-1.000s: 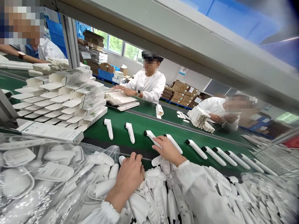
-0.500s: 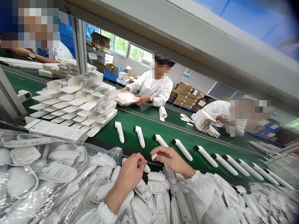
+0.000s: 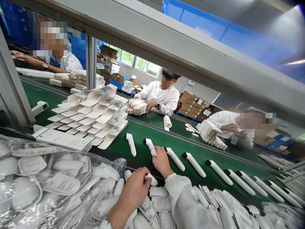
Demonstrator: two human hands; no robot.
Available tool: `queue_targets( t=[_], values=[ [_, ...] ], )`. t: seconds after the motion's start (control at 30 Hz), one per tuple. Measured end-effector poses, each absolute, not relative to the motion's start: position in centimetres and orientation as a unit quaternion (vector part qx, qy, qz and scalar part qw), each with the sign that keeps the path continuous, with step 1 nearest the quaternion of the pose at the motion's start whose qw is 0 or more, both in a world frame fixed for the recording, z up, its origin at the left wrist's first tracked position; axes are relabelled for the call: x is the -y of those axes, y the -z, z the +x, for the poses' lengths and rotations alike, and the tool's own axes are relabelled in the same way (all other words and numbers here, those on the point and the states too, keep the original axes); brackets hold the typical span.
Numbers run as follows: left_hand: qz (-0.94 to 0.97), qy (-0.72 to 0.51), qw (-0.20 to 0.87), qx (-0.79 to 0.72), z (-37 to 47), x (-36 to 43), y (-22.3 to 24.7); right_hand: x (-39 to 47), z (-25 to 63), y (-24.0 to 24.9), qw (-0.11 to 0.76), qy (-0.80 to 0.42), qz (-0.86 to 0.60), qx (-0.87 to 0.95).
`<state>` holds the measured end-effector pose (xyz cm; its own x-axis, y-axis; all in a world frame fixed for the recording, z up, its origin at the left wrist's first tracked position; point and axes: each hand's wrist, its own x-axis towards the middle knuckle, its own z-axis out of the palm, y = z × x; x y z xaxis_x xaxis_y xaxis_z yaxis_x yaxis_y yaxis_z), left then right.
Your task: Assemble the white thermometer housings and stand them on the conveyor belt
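Step in hand, as judged: right hand takes hold of or steadies the device, fingers at its handle; full closure cannot be told. Left hand pinches a cover between thumb and fingers, above loose parts. The device lies on the belt, just beyond the right hand. Any lift would call for a secure handle grip. Dark end points away and leftward; long axis slants back toward the right hand.
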<state>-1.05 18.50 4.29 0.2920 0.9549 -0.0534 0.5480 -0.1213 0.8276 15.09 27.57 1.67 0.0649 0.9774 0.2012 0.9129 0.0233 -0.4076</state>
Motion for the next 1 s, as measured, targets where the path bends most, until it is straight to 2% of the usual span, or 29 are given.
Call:
queue_targets(
  t=[0.17, 0.33, 0.5, 0.63, 0.7, 0.87, 0.93, 1.0],
  values=[
    [0.707, -0.257, 0.395, -0.528, -0.9, -18.5, -4.3, -27.8, 15.5, -0.9, 0.142, -0.051, -0.716, 0.681],
    [0.715, -0.259, 0.403, -0.51, -0.7, -18.6, -3.9, -28.8, 17.1, -2.4, 0.135, -0.055, -0.705, 0.694],
    [0.687, -0.27, 0.455, -0.497, -0.6, -18.9, -3.9, -26.4, 25.4, -4.7, 0.166, -0.002, -0.714, 0.681],
    [0.615, -0.33, 0.505, -0.507, -0.5, -19.4, -4.4, -23.5, 31.4, -3.0, 0.08, -0.004, -0.748, 0.659],
    [0.558, -0.365, 0.548, -0.504, -0.4, -19.5, -4.7, -23.0, 32.9, -1.6, 0.07, -0.004, -0.751, 0.657],
    [0.47, -0.399, 0.615, -0.492, 0.6, -19.2, -5.0, -22.9, 33.9, -1.1, 0.085, -0.005, -0.758, 0.647],
    [0.478, -0.395, 0.625, -0.474, 1.1, -19.0, -4.8, -22.4, 32.9, -2.4, 0.134, 0.008, -0.756, 0.641],
    [0.501, -0.385, 0.63, -0.451, 1.5, -18.7, -4.4, -21.4, 30.7, -4.2, 0.221, -0.027, -0.722, 0.655]
  ],
)
